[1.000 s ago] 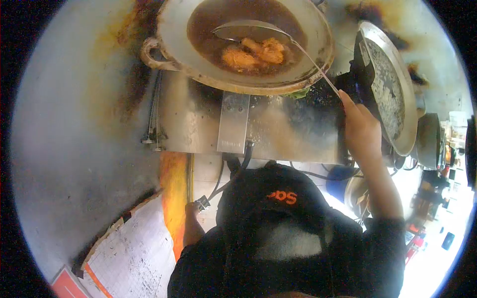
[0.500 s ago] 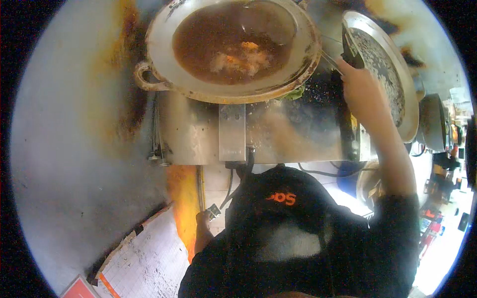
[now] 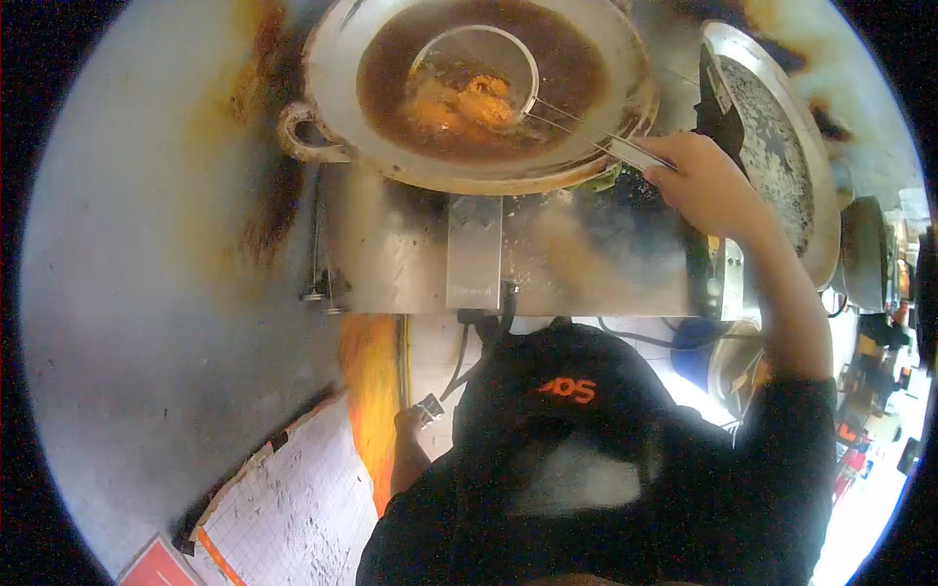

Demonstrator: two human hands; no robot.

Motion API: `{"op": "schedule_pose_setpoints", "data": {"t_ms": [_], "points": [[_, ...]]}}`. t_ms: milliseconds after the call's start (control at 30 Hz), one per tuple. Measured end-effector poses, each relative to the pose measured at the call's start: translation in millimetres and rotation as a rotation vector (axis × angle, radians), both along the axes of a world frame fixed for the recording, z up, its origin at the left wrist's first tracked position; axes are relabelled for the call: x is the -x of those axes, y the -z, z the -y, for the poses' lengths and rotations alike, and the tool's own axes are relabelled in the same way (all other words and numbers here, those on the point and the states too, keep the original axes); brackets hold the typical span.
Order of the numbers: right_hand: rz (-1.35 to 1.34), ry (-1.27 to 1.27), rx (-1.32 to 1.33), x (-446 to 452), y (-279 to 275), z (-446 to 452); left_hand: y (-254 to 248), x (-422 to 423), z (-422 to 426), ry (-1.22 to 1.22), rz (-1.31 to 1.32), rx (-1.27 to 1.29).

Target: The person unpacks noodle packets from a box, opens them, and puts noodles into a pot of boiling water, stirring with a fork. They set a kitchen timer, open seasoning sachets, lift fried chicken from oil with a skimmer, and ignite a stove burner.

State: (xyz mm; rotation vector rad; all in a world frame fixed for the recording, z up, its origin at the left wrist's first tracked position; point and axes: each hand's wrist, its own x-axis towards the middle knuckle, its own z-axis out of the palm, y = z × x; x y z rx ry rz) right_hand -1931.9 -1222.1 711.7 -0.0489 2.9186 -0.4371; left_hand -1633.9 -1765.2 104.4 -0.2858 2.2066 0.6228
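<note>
My right hand (image 3: pixel 705 181) is closed around the handle of a wire skimmer (image 3: pixel 474 27), reaching in from the right over a large wok (image 3: pixel 332 68). The skimmer's round rim lies in the dark oil (image 3: pixel 576 68). Golden-orange fried pieces (image 3: pixel 486 101) show within and beside its ring, with bubbles around them. Low on the left, below the stove front, my left hand (image 3: pixel 406 427) seems closed at a small metallic object (image 3: pixel 427 409) by a black hose. Its fingers are mostly hidden, and the object's kind is unclear.
A wide round pan (image 3: pixel 826 215) with a speckled dark surface stands on the right. The steel stove front (image 3: pixel 586 254) runs below the wok. Stained metal wall covers the left, with a dirty white sheet (image 3: pixel 293 498) below. A blue bucket (image 3: pixel 692 356) stands under the stove.
The skimmer has moved left in the oil, from the wok's right side to around the fried pieces, and its rim now shows clearly. My left hand stays by the metallic object.
</note>
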Motion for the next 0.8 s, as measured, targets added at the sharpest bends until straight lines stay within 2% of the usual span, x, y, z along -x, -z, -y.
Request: {"op": "schedule_pose_setpoints", "data": {"t_ms": [167, 200, 233, 333, 367, 500, 667, 733, 767, 800], "points": [[0.154, 0.148, 0.161, -9.3, -7.6, 12.5, 10.9, -9.7, 5.1, -0.079, -0.084, -0.062], [0.199, 0.2, 0.187, -10.9, -7.9, 14.4, 13.3, -4.0, 3.0, -0.102, -0.051, -0.012], [0.208, 0.196, 0.19, -13.6, -3.3, 12.6, -10.7, 9.6, -6.4, 0.033, 0.024, 0.07], [0.063, 0.06, 0.294, -21.3, 7.0, 1.1, -16.4, 14.3, -7.9, -0.032, -0.063, -0.014], [0.148, 0.125, 0.366, -21.6, 5.1, -0.2, -24.8, 20.9, -10.9, 0.171, -0.067, 0.113], [0.289, 0.205, 0.529, -22.8, 12.4, -14.7, -42.5, 27.1, -18.4, 0.152, -0.045, 0.114], [0.417, 0.242, 0.593, -17.3, 9.6, -25.8, -54.2, 25.2, -22.8, -0.252, 0.083, -0.094], [0.441, 0.257, 0.598, -17.7, 10.6, -28.6, -25.3, 23.0, -13.9, -0.078, 0.075, -0.02], [0.446, 0.264, 0.621, -18.2, 13.2, -30.3, -15.4, 22.3, -10.9, 0.093, 0.066, 0.052], [0.452, 0.269, 0.645, -18.2, 15.5, -31.2, -18.1, 20.5, -13.3, 0.088, 0.06, 0.053]]}}
